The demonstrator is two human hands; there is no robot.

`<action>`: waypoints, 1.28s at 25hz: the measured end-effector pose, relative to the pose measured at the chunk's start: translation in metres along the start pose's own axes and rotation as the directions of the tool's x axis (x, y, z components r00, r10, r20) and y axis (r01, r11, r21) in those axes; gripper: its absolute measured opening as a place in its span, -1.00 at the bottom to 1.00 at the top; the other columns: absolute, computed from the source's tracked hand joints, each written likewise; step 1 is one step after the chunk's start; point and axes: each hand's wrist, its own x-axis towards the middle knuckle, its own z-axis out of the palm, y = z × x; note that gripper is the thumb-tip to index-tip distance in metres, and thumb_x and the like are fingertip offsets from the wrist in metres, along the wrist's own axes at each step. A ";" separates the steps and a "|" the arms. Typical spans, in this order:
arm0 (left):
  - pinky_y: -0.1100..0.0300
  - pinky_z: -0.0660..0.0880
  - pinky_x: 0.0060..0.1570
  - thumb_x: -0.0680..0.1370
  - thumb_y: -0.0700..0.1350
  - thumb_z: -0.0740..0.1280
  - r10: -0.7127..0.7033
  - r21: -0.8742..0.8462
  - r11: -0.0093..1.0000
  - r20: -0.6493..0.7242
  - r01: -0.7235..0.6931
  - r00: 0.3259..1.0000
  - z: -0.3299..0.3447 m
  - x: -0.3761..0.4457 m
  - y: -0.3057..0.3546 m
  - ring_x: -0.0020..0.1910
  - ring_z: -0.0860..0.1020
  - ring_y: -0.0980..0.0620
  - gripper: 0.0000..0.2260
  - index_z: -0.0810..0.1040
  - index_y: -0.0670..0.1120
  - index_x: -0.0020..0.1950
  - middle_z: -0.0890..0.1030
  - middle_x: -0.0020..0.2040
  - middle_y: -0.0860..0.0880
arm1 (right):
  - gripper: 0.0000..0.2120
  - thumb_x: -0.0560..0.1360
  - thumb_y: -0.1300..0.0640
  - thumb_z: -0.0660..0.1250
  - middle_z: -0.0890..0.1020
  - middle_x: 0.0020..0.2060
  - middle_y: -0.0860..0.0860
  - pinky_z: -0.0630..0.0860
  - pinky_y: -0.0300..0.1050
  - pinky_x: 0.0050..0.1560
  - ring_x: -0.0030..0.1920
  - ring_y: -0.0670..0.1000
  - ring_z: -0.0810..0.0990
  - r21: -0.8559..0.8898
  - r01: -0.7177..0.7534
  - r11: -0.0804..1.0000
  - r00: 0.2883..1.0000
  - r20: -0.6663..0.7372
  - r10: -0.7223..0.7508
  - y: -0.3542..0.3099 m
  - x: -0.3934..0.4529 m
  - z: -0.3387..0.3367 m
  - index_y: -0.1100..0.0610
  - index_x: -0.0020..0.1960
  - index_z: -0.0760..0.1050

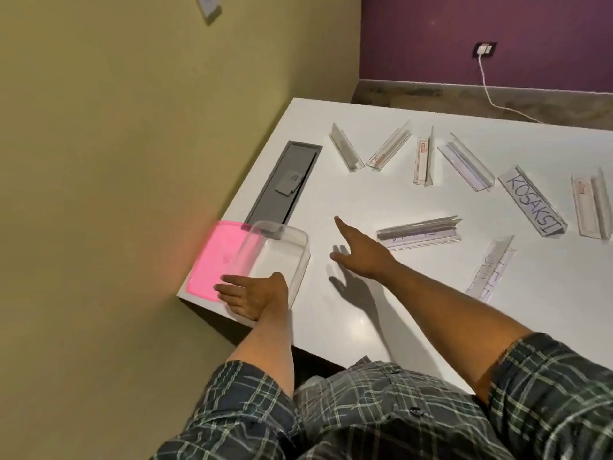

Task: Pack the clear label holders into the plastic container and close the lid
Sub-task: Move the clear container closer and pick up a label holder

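Observation:
An open clear plastic container (285, 247) stands at the table's near left corner, with its pink lid (215, 260) lying flat just left of it. My left hand (250, 293) rests against the container's near edge with fingers spread. Over the table, a little right of the container, my right hand (358, 250) hovers open and empty. Several clear label holders lie scattered across the table: the closest one (419, 232) sits just right of my right hand, another (491, 270) lies nearer the front, and one reads KOSAKSI (532, 205).
A grey cable hatch (282, 184) is set into the white table (365, 327) behind the container. A yellow wall runs along the left edge. A white cable hangs from a socket (485, 50) on the purple back wall.

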 end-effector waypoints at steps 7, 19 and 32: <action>-0.06 0.37 0.35 0.48 -0.22 0.40 -0.272 -0.317 0.888 0.225 0.334 0.936 0.006 0.014 -0.018 0.47 0.30 -0.29 -0.05 -0.23 -0.15 0.63 0.00 0.63 -0.17 | -0.24 0.62 -0.11 0.24 0.14 0.61 0.00 0.25 0.06 0.50 0.56 0.07 0.24 0.010 -0.054 0.998 0.972 0.229 0.050 -0.031 0.024 0.029 -0.10 0.64 -0.14; -0.16 0.51 0.17 0.53 -0.30 0.26 -0.099 -0.353 0.923 0.169 0.154 0.981 0.001 0.019 -0.047 0.25 0.52 -0.37 -0.53 0.34 -0.16 0.45 0.50 0.32 -0.30 | -0.17 0.56 -0.32 0.19 0.34 0.53 0.07 0.36 0.14 0.41 0.48 0.17 0.37 0.045 -0.242 0.969 0.964 0.125 0.235 -0.011 0.016 0.014 -0.03 0.65 -0.11; 0.02 0.51 0.12 0.53 -0.24 0.22 0.511 -0.237 0.859 0.376 -0.454 0.772 0.032 -0.052 0.034 0.19 0.58 -0.21 -0.56 0.44 -0.03 0.41 0.61 0.20 -0.13 | -0.71 0.61 -0.06 0.18 0.69 -0.41 0.06 0.61 0.00 0.04 -0.40 0.02 0.68 0.132 -0.395 0.909 0.901 -0.135 0.412 0.108 -0.078 -0.046 0.10 -0.06 0.55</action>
